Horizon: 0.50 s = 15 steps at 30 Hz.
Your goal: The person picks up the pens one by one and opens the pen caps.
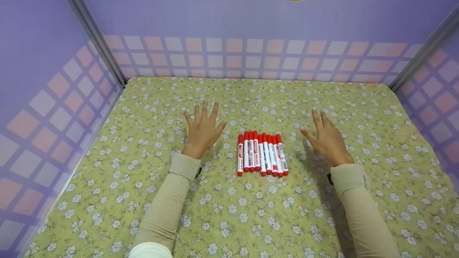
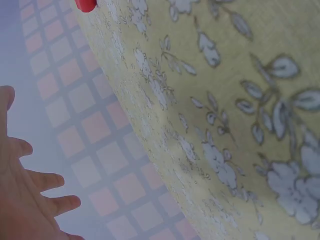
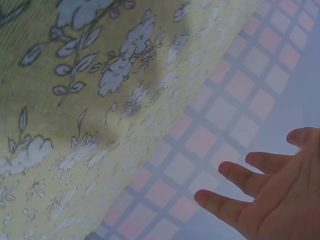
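Note:
Several white markers [image 1: 266, 154] with red caps lie side by side in a row on the flowered cloth, caps toward the back. To their left is my left hand [image 1: 203, 130], its fingers spread and holding nothing. My right hand [image 1: 327, 138] is apart from the markers on their right side, fingers extended, also holding nothing. In the left wrist view the left hand [image 2: 30, 190] shows spread fingers, and a red marker end [image 2: 86, 5] peeks in at the top edge. The right wrist view has the right hand [image 3: 280, 185] with its fingers apart and nothing in them.
A yellow-green cloth with white flowers [image 1: 229, 222] covers the table. Purple panels with pink and white squares [image 1: 233, 53] enclose the back and both sides, joined at grey metal corner posts [image 1: 98, 39].

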Tool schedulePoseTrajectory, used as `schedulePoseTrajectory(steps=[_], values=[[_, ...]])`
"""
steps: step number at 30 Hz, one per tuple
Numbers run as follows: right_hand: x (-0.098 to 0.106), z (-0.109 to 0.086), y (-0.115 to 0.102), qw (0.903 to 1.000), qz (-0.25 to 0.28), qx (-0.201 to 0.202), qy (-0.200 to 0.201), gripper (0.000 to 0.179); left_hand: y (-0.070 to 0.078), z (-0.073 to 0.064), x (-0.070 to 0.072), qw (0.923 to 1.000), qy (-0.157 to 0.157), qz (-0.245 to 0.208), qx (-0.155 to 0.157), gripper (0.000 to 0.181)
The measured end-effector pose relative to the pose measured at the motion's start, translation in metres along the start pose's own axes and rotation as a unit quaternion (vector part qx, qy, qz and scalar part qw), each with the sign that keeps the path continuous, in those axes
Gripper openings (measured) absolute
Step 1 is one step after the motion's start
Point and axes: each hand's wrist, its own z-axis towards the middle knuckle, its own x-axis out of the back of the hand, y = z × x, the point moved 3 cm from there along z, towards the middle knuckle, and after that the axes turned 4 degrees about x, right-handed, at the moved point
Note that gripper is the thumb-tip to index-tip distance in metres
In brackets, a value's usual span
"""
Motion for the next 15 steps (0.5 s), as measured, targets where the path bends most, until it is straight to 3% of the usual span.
schedulePoseTrajectory(steps=[8, 15], values=[[0.0039, -0.0019, -0.0019, 0.9942, 0.097, -0.035, -0.029, 0.077, 0.0009, -0.0048, 0.0013, 0.9986, 0.017, -0.05, -0.001, 0.062], [0.0051, -0.0044, -0.0022, 0.9801, 0.195, -0.026, -0.03, 0.073, 0.0053, -0.0101, -0.0047, 0.9904, -0.033, -0.133, 0.019, 0.053]])
